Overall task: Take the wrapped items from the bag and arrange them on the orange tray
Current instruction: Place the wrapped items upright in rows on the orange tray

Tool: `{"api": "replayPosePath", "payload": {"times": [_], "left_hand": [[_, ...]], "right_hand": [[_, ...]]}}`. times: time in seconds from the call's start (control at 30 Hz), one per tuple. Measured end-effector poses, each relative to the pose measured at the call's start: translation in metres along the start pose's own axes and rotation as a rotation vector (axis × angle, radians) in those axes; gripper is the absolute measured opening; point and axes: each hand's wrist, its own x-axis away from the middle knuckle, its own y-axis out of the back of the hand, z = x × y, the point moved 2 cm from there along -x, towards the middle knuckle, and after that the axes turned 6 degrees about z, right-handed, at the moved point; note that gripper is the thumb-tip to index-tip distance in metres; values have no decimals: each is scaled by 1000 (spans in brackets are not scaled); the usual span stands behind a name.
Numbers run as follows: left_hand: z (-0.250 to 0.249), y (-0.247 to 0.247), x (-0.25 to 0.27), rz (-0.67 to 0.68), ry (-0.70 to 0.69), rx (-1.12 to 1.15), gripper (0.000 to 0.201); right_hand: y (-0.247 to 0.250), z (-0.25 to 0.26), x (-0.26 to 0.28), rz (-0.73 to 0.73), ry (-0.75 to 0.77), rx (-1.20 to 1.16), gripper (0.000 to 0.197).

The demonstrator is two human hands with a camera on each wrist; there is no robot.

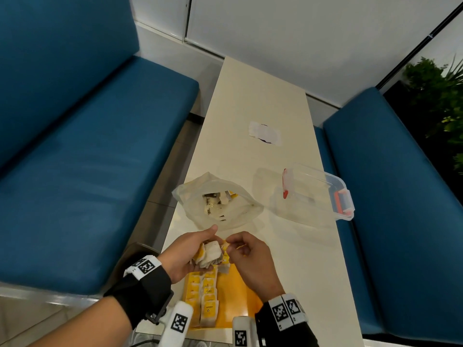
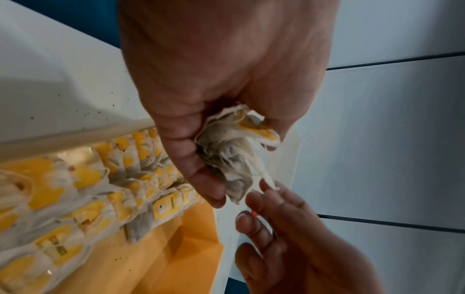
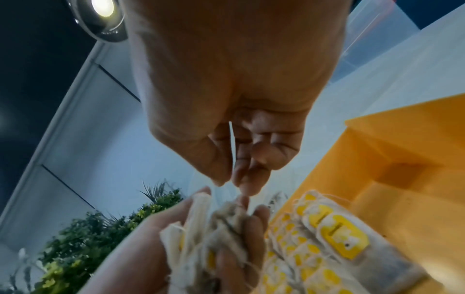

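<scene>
left hand [image 1: 186, 251] cups a clump of wrapped items [image 1: 210, 254], fingers curled round it, just above the far end of the orange tray [image 1: 238, 291]. right hand [image 1: 250, 256] sits close beside it, thumb & forefinger pinched at a thin string off the clump, other fingers curled in. on the tray, w/ yellow tags up, rows of wrapped items [image 1: 204, 296] lie packed along its left side; right side is bare orange. bag [image 1: 218, 201] lies open on the desk [image 1: 263, 101] just beyond the hands, more items inside. clear container [image 1: 318, 194] w/ red clips to the right of the bag.
</scene>
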Motion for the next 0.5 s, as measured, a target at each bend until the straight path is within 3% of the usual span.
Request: {"api": "replayPosePath", "payload": {"times": [0.1,0.23,0.5], "left_hand": [[2,-4,-2,3,-6,39,49],[2,-4,-4,-8,-12,52,50],[2,4,-5,-7,-9,49,47]], "right_hand": [[-2,9,2,78,27,-85,25],[-8,8,1,135,112,26,44],[-4,19,-3,92,174,30,21]]}}
